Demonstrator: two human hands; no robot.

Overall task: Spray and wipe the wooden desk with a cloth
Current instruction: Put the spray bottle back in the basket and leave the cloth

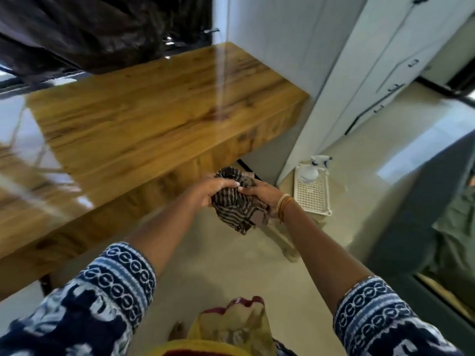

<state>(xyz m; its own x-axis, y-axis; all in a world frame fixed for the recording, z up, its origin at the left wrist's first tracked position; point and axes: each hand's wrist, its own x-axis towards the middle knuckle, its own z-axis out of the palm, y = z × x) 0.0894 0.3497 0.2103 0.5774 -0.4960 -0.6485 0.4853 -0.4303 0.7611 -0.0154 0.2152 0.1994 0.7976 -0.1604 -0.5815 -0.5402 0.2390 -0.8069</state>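
The wooden desk (154,119) fills the upper left of the view, its glossy top throwing back pale streaks of light, with a dark curtain (90,29) hanging above its far edge. White cabinets (359,80) stand to the right of it, and a beige floor (231,265) spreads below. On that floor, just beside the cabinet's corner, lies a white perforated tray (314,199) with a clear spray bottle (312,168) standing at its far end, well apart from the desk top.

Both arms reach forward in blue-and-white patterned sleeves (115,286), meeting in front of the desk's near edge. Between them is a brown striped cloth (236,209), bunched and held in the air off the desk, its lower folds hanging loose. The left hand (213,188) grips the cloth's upper part, fingers curled over it. The right hand (262,194) clasps it from the other side, fingers wrapped into the fabric, thin bangles (282,206) at its wrist. The two hands touch across the bundle.
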